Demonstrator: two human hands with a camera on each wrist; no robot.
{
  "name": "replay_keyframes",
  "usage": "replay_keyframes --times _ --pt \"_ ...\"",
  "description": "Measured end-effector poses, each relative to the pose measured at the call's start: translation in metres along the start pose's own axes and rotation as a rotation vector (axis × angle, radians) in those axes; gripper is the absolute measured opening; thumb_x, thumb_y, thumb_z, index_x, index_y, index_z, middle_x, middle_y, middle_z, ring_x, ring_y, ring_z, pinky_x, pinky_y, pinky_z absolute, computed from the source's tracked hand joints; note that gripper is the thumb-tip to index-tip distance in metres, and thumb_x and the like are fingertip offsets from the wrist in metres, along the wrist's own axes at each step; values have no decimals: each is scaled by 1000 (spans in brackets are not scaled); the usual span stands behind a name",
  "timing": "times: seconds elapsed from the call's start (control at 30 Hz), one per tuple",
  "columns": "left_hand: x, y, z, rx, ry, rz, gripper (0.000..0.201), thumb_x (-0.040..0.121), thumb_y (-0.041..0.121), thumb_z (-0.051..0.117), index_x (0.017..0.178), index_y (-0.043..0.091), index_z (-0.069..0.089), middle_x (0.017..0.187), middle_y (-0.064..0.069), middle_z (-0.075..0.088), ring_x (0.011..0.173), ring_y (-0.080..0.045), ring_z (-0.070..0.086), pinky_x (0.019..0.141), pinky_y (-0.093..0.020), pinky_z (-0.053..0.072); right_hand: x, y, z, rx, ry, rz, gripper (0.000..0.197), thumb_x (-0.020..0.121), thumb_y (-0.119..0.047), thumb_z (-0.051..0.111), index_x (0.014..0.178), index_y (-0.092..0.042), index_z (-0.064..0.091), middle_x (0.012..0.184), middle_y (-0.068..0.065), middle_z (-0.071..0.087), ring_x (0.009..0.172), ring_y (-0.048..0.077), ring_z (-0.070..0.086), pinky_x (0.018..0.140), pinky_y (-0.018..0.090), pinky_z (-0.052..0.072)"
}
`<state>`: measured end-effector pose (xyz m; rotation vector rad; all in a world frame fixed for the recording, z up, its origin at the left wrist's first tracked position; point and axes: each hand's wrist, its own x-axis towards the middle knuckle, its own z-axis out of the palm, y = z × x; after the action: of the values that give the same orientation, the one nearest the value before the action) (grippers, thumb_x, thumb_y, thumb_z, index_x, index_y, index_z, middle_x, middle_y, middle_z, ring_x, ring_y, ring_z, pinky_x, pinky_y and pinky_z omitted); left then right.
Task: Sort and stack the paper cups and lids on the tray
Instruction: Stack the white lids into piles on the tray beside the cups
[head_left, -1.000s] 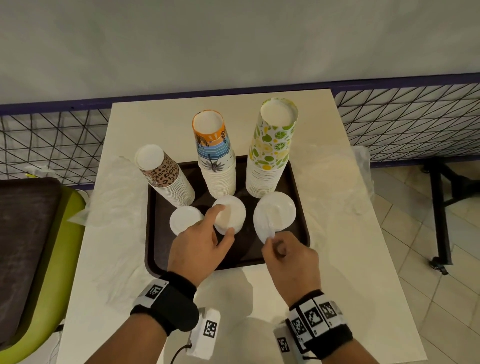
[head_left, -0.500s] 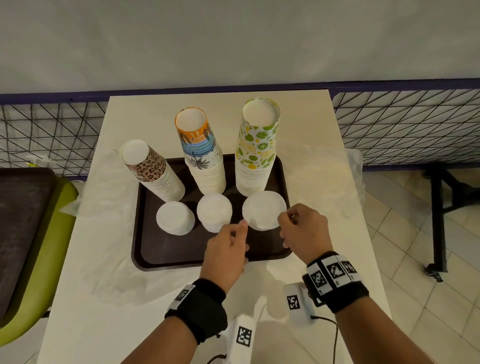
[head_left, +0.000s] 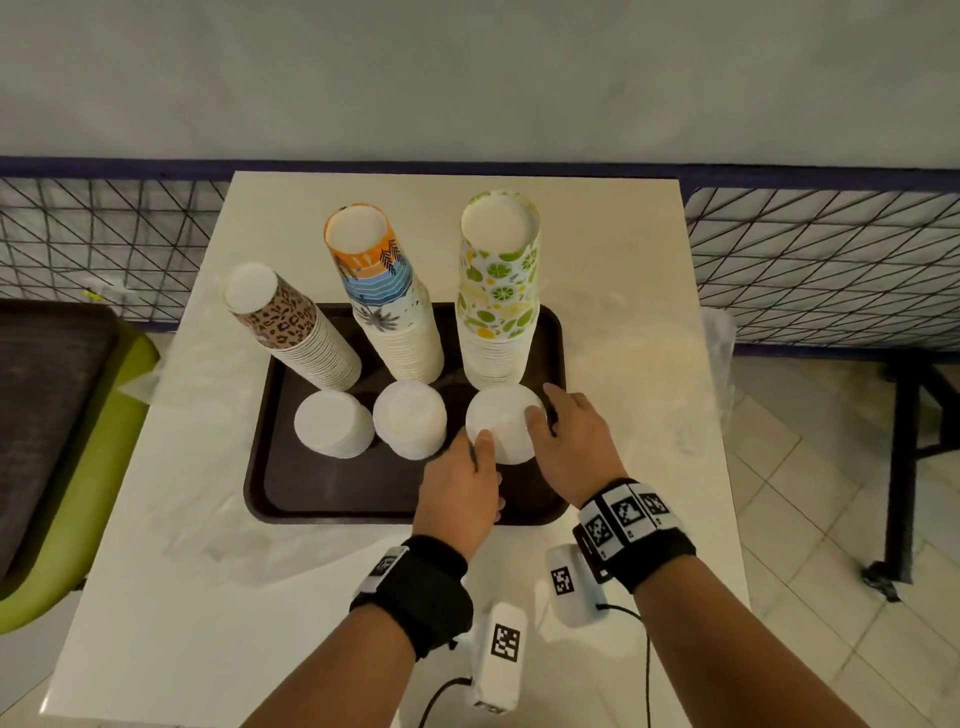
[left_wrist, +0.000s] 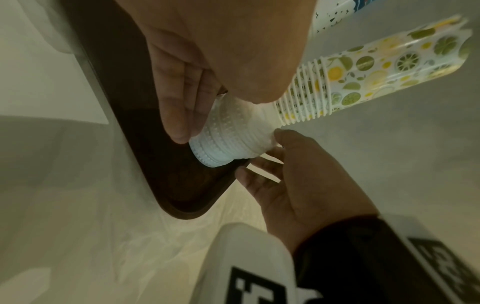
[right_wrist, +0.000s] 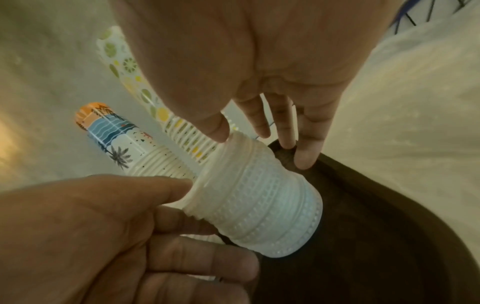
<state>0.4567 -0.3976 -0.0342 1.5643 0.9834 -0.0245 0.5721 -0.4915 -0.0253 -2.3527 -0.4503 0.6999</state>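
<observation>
A dark brown tray (head_left: 322, 488) carries three tall stacks of upturned paper cups: leopard print (head_left: 296, 332), beach print (head_left: 387, 306) and citrus print (head_left: 496, 301). In front of them stand three short white lid stacks: left (head_left: 332, 423), middle (head_left: 410, 418) and right (head_left: 501, 421). Both hands are on the right lid stack (left_wrist: 228, 133) (right_wrist: 259, 195). My left hand (head_left: 480, 457) (left_wrist: 197, 107) grips its near-left side with thumb and curled fingers. My right hand (head_left: 545, 410) (right_wrist: 249, 131) holds it from the right, thumb on the top rim and fingers down its far side.
The tray lies on a cream table (head_left: 623, 286) with crinkled clear plastic (head_left: 717, 332) at its right edge. A green chair (head_left: 78, 467) stands at the left, a wire fence (head_left: 831, 260) behind, and a black metal stand (head_left: 904, 441) on the tiled floor at the right.
My left hand left the middle lid stack and moved right onto the right one. My right hand shifted from that stack's near edge round to its right side.
</observation>
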Motion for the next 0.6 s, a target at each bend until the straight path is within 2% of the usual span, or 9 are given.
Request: replay_keyframes --times 0.07,0.1,0.23,0.37,0.47,0.6 --pt "4 0 1 49 17 28 28 109 43 38 102 25 59 85 -11 71 67 -25 73 69 -47 65 4 0 3 -5 -56 2 43 107 -34 38 142 -14 53 133 12 59 121 29 57 98 34 45" --pt "6 -1 1 75 28 37 30 109 42 39 98 23 58 84 -10 71 67 -24 74 70 -48 65 5 0 4 12 -67 4 40 107 -31 36 138 -16 56 128 12 63 117 29 59 94 32 46" --pt "10 -4 3 147 95 61 32 107 44 39 93 24 59 84 -7 71 77 -26 74 74 -49 64 6 -1 7 93 -82 33 39 106 -22 36 137 -16 59 128 12 65 100 20 52 86 27 41" --pt "8 -2 2 142 107 46 33 108 38 41 87 21 59 81 -8 71 76 -27 73 76 -50 63 8 1 13 109 -72 47 40 105 -22 36 137 -15 59 128 12 64 108 24 57 89 27 42" --pt "8 0 1 116 104 36 33 109 36 41 88 19 60 80 -8 71 73 -25 74 79 -50 63 10 2 15 118 -73 51 39 105 -21 36 135 -15 60 125 14 62 101 19 52 90 29 44" --pt "6 -1 1 79 106 31 33 108 38 42 88 20 60 80 -8 71 72 -24 74 81 -51 63 10 3 15 162 -90 70 40 106 -22 36 139 -16 57 129 13 60 102 17 48 91 29 42"
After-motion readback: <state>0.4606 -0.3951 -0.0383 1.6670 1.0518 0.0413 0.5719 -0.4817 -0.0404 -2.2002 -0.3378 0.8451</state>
